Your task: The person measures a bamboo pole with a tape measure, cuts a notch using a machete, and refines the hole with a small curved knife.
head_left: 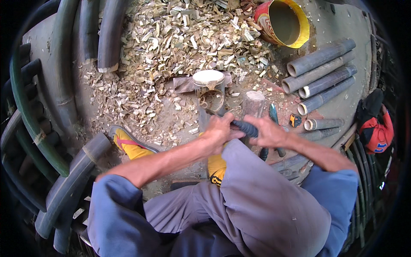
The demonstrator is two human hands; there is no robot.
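Observation:
Both my hands grip one dark, ribbed tool handle [247, 127] just above my raised knee. My left hand [218, 130] wraps its near end; my right hand [267, 132] closes on its far end. What the tool's working end looks like is hidden by the hands. Just beyond them stand a short bamboo section [212, 99] cut open at the top, a round pale-topped stump [208, 79] and a wooden block [254, 104]. My foot in a yellow sock and sandal [128, 143] rests on the ground at left.
A wide heap of bamboo shavings [180, 38] covers the ground ahead. Cut grey bamboo tubes [321, 73] lie stacked at right, long dark poles [64, 73] curve along the left. A yellow and red bucket [284, 21] lies tipped at top. A green-handled tool [273, 113] lies near the block.

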